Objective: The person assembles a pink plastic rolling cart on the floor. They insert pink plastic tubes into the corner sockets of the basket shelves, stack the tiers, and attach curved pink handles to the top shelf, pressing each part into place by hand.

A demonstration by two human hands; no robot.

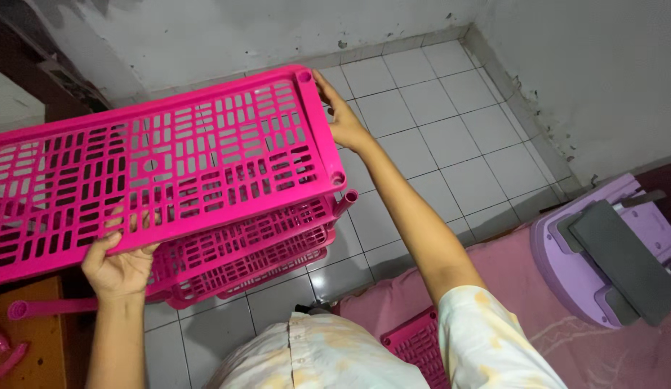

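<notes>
The pink shelf (155, 166), a slotted plastic panel, was held in the air above the pink rack (256, 252), tilted so that its far right corner rose highest. Its long axis ran from the lower left of the view up toward the right, and its slotted face was turned up toward the camera. Round sockets sat at its right corners, the nearer one just above a pink post (346, 200) standing up from the rack.

The left hand (119, 266) gripped the near long edge, fingers curled over the top and thumb beside them, closed on the shelf. The right hand (340, 115) held the far right corner, fingers laid against the short edge by the socket, also closed on the shelf.

The rack showed stacked tiers of the same slotted pink plastic, standing on the white tiled floor (436, 122) near a wall corner. Another pink panel (416, 346) lay by the person's lap, on a pink mat (566, 331). A purple stool (602, 259) with a grey pad stood at the right. A loose pink tube (47, 308) lay at the lower left.
</notes>
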